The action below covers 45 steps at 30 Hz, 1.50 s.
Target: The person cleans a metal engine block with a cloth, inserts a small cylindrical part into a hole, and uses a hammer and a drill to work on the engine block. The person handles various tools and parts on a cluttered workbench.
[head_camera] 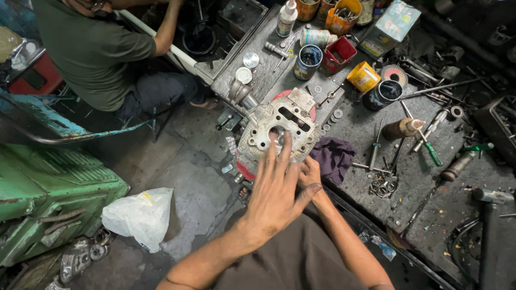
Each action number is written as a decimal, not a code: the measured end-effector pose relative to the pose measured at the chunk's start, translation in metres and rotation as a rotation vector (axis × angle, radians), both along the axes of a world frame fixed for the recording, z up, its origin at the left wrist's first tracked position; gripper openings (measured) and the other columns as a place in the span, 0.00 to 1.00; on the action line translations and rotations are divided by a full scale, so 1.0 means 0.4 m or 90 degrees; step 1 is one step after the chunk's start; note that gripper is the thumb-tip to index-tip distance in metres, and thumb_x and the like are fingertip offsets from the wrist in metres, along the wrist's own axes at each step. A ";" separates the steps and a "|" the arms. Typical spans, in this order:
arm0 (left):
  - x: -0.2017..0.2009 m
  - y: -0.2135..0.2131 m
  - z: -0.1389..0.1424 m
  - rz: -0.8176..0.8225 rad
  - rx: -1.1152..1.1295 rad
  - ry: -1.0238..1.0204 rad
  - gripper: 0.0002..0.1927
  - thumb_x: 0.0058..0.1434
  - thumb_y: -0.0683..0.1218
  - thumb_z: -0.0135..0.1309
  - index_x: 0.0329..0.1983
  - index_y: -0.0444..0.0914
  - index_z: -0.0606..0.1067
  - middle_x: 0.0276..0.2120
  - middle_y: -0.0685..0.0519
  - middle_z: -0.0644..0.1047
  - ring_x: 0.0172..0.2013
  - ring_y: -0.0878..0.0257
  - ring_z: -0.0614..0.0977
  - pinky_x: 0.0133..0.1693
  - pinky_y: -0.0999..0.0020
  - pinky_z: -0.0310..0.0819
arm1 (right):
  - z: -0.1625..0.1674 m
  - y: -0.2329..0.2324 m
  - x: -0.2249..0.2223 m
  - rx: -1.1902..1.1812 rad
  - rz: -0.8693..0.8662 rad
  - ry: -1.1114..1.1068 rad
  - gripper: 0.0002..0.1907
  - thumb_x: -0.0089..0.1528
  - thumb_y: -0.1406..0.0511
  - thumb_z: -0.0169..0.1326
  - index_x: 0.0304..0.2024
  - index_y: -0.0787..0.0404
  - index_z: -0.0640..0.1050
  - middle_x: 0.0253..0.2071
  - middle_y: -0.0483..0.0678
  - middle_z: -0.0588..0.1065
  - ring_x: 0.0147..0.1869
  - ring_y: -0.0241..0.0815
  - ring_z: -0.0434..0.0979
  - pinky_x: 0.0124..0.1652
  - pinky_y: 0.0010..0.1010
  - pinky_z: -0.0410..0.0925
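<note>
1. Here, the grimy metal desk (371,129) carries a grey cylinder head (277,129) at its near edge, atop a red disc (244,169).
2. The left hand (274,196) hovers flat over the head, its grip spread open and holding nothing.
3. The right hand (309,174) rests by the head's edge, mostly hidden; its grip cannot be told.
4. Tins (307,62), a screwdriver (424,137) and a purple rag (333,157) lie around.
5. Beyond, another person (97,51) sits over the stained concrete floor (193,182), near a white bag (141,215).
</note>
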<state>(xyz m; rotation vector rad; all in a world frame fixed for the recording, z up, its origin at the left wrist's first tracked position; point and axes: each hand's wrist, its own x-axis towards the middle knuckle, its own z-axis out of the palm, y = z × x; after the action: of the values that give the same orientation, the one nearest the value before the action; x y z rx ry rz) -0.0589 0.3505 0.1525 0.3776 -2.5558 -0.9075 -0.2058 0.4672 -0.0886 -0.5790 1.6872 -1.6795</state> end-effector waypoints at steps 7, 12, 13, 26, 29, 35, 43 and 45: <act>0.057 -0.064 -0.198 -0.540 0.509 -0.248 0.21 0.68 0.54 0.54 0.57 0.37 0.74 0.52 0.44 0.81 0.53 0.54 0.83 0.56 0.62 0.76 | -0.006 0.021 -0.002 0.039 -0.083 0.153 0.10 0.70 0.69 0.51 0.52 0.66 0.77 0.40 0.41 0.76 0.43 0.30 0.72 0.44 0.23 0.68; 0.032 -0.024 -0.547 -0.198 0.388 -0.109 0.22 0.70 0.49 0.51 0.63 0.34 0.70 0.55 0.39 0.74 0.55 0.46 0.76 0.56 0.56 0.69 | 0.074 0.021 -0.004 0.054 -0.173 0.229 0.08 0.71 0.70 0.50 0.51 0.66 0.76 0.44 0.43 0.75 0.48 0.30 0.72 0.48 0.23 0.68; 0.022 -0.010 -0.606 -0.109 0.453 -0.133 0.22 0.71 0.49 0.48 0.65 0.35 0.69 0.58 0.40 0.72 0.58 0.48 0.74 0.58 0.57 0.68 | 0.091 0.013 -0.008 0.058 -0.210 0.171 0.09 0.71 0.69 0.50 0.52 0.67 0.76 0.44 0.44 0.75 0.47 0.31 0.71 0.46 0.24 0.66; -0.209 -0.021 -0.706 -0.105 0.467 0.085 0.25 0.71 0.46 0.38 0.71 0.36 0.63 0.69 0.42 0.66 0.69 0.49 0.65 0.68 0.59 0.59 | -0.005 -0.053 0.085 0.180 -0.043 0.265 0.36 0.73 0.51 0.36 0.76 0.66 0.55 0.79 0.61 0.54 0.85 0.60 0.47 0.78 0.45 0.40; -0.176 0.004 -0.691 -0.067 0.334 0.072 0.25 0.71 0.45 0.37 0.71 0.37 0.63 0.67 0.41 0.67 0.68 0.47 0.66 0.67 0.58 0.60 | 0.010 -0.072 0.030 0.055 -0.067 0.232 0.42 0.73 0.47 0.38 0.77 0.65 0.41 0.81 0.64 0.45 0.85 0.63 0.39 0.78 0.45 0.34; -0.122 0.092 -0.691 0.032 0.010 0.011 0.29 0.65 0.40 0.31 0.70 0.35 0.62 0.66 0.41 0.67 0.67 0.46 0.64 0.65 0.59 0.61 | 0.048 -0.111 -0.051 0.141 -0.186 0.484 0.52 0.69 0.45 0.45 0.78 0.67 0.34 0.80 0.66 0.30 0.83 0.62 0.20 0.75 0.44 0.22; -0.158 0.151 -0.714 0.110 0.945 0.164 0.23 0.76 0.50 0.38 0.69 0.35 0.63 0.65 0.50 0.65 0.62 0.60 0.64 0.66 0.63 0.57 | 0.050 -0.132 -0.064 0.148 -0.151 0.417 0.47 0.73 0.49 0.39 0.78 0.67 0.33 0.81 0.62 0.27 0.84 0.60 0.17 0.75 0.51 0.19; -0.162 0.158 -0.713 0.034 1.025 0.293 0.23 0.79 0.51 0.38 0.70 0.34 0.63 0.65 0.51 0.65 0.64 0.61 0.63 0.68 0.66 0.55 | 0.066 -0.134 -0.075 0.153 -0.219 0.489 0.51 0.70 0.46 0.43 0.78 0.66 0.34 0.81 0.62 0.27 0.84 0.60 0.18 0.75 0.50 0.21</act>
<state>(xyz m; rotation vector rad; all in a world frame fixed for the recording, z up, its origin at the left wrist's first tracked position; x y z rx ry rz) -0.1235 0.4137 -0.1328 0.5196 -0.9237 -2.4548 -0.2357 0.4137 -0.0621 -0.9333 2.6177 -1.5303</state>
